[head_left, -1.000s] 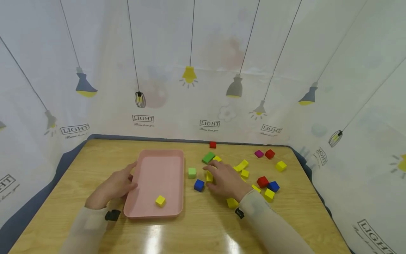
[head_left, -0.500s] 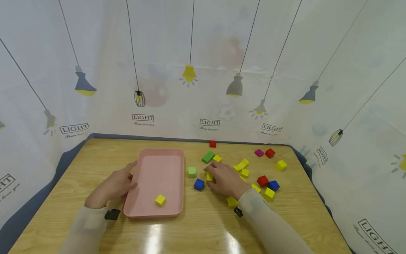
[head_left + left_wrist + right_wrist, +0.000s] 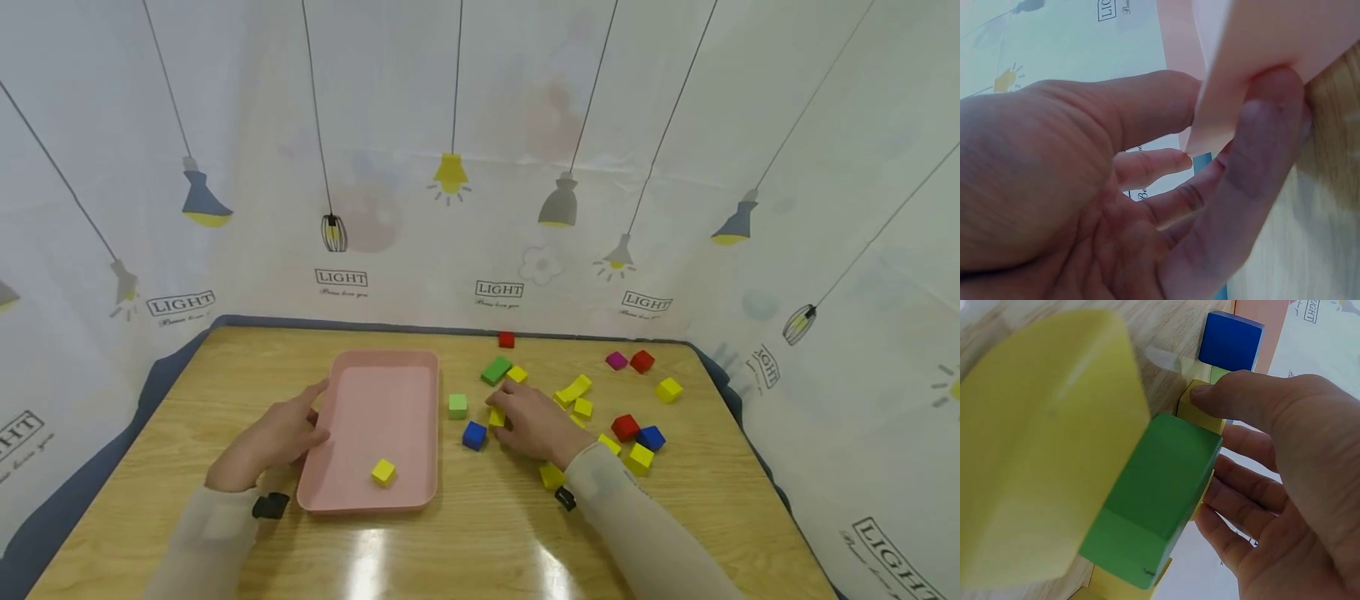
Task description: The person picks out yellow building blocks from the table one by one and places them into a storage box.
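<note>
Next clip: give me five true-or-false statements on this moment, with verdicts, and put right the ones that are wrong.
1. The left hand grips the side of the pink tray. True.
2. A blue cube lies inside the pink tray. False: a yellow cube lies in it.
3. The right hand has its fingers on a yellow block. True.
4. The light green cube sits left of the pink tray. False: the light green cube is on the table, to the right of the tray.
5. A magenta block lies near a red block toward the table's far right. True.
</note>
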Available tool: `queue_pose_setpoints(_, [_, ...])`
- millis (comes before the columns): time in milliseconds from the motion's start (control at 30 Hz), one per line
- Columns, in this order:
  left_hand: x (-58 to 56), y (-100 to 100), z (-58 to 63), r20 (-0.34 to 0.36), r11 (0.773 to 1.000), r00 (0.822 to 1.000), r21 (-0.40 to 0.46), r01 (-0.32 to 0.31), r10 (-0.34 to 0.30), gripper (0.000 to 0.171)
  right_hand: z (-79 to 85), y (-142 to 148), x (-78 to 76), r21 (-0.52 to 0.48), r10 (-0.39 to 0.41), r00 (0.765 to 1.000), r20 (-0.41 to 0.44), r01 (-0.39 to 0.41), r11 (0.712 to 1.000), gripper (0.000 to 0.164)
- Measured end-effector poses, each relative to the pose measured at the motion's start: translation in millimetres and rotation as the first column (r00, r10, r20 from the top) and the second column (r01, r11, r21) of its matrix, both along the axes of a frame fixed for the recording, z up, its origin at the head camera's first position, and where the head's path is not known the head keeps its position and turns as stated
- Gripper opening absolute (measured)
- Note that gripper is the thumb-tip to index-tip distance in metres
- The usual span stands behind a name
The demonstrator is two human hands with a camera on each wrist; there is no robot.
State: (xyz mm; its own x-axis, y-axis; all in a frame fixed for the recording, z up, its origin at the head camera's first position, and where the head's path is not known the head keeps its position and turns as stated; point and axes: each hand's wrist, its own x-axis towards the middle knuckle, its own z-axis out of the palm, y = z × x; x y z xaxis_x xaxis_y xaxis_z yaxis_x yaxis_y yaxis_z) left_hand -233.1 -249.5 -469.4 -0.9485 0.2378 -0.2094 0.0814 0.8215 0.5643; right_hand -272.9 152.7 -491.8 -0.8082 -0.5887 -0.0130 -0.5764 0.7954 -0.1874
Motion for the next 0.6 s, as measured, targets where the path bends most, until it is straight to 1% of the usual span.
queue_pose_setpoints(233, [0.1, 0.1, -1.5, 0.008, 1.000, 1.000, -0.011, -0.003, 0.004, 0.081, 0.0, -2.2, -1.9, -0.012, 0.003, 1.000, 0.024, -0.002, 1.000, 0.044])
queue_pose_setpoints(467, [-1.6, -1.5, -5.9, 0.006, 0.999, 1.000, 0.042, 0.009, -0.010, 0.081, 3.5, -2.5, -3.0, -0.020, 0.014, 1.000, -0.016, -0.015, 1.000, 0.044])
queue_pose_setpoints(600, [-1.4, -2.1, -6.6, 0.000, 0.999, 1.000, 0.047, 0.013, -0.013, 0.081, 8.5, -5.5, -1.0, -0.034, 0.009, 0.999, -0.032, -0.010, 0.999, 0.045])
